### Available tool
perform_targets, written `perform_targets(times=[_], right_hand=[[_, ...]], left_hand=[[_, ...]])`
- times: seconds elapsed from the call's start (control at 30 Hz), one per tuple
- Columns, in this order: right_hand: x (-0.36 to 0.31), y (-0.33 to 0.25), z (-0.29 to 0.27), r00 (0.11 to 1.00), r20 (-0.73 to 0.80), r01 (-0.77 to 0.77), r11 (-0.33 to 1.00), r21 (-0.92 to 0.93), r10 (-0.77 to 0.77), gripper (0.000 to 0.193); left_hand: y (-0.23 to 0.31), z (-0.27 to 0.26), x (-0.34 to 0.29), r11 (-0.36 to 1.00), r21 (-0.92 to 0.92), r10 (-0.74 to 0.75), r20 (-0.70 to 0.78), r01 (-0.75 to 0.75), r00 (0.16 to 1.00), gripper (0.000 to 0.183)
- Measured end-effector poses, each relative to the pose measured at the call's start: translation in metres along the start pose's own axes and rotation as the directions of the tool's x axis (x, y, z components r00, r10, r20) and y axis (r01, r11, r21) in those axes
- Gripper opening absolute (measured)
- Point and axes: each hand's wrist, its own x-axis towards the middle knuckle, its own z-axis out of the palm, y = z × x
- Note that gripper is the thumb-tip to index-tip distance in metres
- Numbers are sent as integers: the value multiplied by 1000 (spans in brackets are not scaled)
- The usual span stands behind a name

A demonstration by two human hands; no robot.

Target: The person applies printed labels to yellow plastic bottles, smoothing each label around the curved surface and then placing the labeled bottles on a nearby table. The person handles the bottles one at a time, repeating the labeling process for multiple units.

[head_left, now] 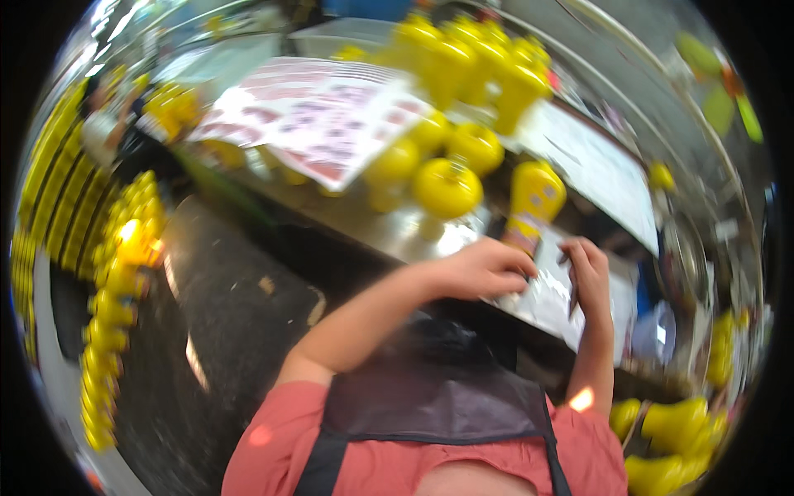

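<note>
- Holding both hands close together over the near edge of the bench, with the yellow piece between and just beyond.
- Bending the fingers of the left hand beside the narrow lower end of the yellow piece; too blurred to tell whether gripping, touching or only near.
- Curling the fingers of the right hand loosely, with a gap left between thumb and fingers, apart from the yellow piece and gripping nothing visible.
- Showing on the yellow piece a broad rounded top, a few purplish spots and a pinkish patch low down, toward the left hand.
- Seeing white paper below and between the hands.
- Finding round pieces, also yellow, grouped on the bench to the left of the yellow piece, with tall pieces crowded behind.
- Noting a printed sheet farther left, and a plain white sheet to the right, beyond the right hand.
- Spotting a long yellow row at far left, past the dark floor, and more yellow pieces at lower right.
- Wearing a dark apron over a reddish shirt.
</note>
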Motion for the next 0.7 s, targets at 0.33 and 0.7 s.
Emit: perform_targets(times=[0.33, 0.7], right_hand=[[5, 47, -4, 990, -58, -113, 968, 226, 129, 23], [69, 55, 19, 984, -46, -159, 962, 220, 173, 58]], left_hand=[[-64, 11, 38, 982, 186, 70, -570, 45, 819, 45], [-95, -2, 112, 813, -582, -343, -471, 6, 813, 70]])
